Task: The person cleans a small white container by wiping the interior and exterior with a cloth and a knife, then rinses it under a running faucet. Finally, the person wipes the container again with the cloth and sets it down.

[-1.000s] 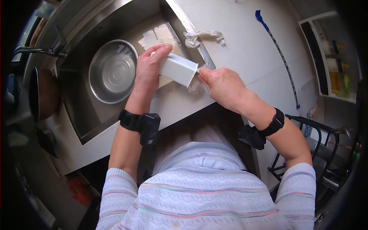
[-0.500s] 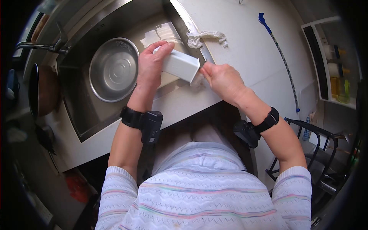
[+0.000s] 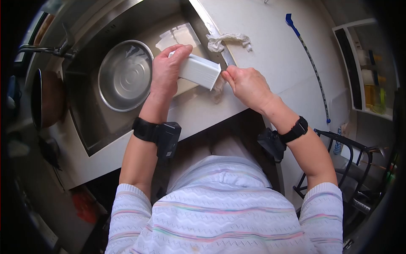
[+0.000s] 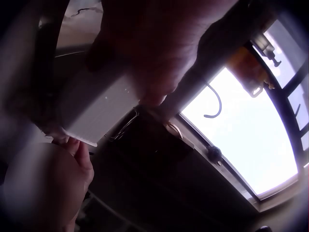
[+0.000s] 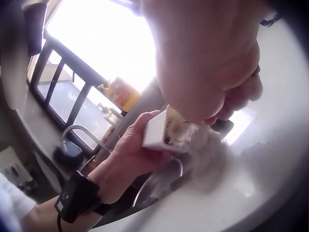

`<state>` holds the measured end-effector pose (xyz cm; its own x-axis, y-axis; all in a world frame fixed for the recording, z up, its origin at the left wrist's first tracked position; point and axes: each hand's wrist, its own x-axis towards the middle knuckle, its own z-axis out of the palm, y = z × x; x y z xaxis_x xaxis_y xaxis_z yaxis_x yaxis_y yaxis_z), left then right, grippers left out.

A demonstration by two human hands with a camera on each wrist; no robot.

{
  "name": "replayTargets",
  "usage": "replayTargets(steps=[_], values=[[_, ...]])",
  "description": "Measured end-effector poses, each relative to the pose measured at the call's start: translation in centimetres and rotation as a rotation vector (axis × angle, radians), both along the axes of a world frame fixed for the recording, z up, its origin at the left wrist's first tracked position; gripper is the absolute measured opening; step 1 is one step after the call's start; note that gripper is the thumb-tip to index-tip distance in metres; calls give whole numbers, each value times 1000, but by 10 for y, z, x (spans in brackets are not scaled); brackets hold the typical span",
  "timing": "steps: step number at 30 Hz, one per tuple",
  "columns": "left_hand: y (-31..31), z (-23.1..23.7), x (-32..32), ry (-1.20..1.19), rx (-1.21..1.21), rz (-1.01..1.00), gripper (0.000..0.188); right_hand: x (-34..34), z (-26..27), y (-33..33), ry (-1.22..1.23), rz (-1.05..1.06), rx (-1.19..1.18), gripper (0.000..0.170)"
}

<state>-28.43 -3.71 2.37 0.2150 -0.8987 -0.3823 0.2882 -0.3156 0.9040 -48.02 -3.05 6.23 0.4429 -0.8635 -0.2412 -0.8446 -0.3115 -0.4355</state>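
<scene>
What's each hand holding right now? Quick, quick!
Left hand: closed around the white container.
Right hand: closed, pinching something at the container's open end; can't tell what.

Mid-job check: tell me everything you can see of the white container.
The white container is long and boxy, apparently plastic, with faint lengthwise lines. Its open, flared end points toward the right hand, with a pale fuzzy clump and dark specks at the mouth. The left hand grips it near the other end, over the edge of the sink. Whether the right hand touches it is unclear.
</scene>
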Motion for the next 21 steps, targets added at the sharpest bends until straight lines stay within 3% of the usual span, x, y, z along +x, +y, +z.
replayTargets(steps=[2, 6, 8, 12, 17, 19, 21], values=[[-1, -3, 2, -83, -43, -41, 36, 4, 3, 2, 24, 7, 25, 25], [3, 4, 11, -4, -27, -78, 34, 2, 19, 15, -113, 123, 57, 26], [0, 5, 18, 367, -26, -172, 33, -1, 21, 16, -249, 128, 61, 26], [0, 4, 12, 422, 22, -78, 32, 2, 9, 11, -300, 15, 83, 25], [4, 8, 5, 253, -25, 64, 30, 0, -9, 8, -144, 3, -92, 26], [5, 9, 5, -70, -72, -49, 36, 3, -1, 12, -74, 8, -23, 27], [6, 6, 6, -74, -51, -39, 33, 6, 11, 12, -6, 11, 37, 28]])
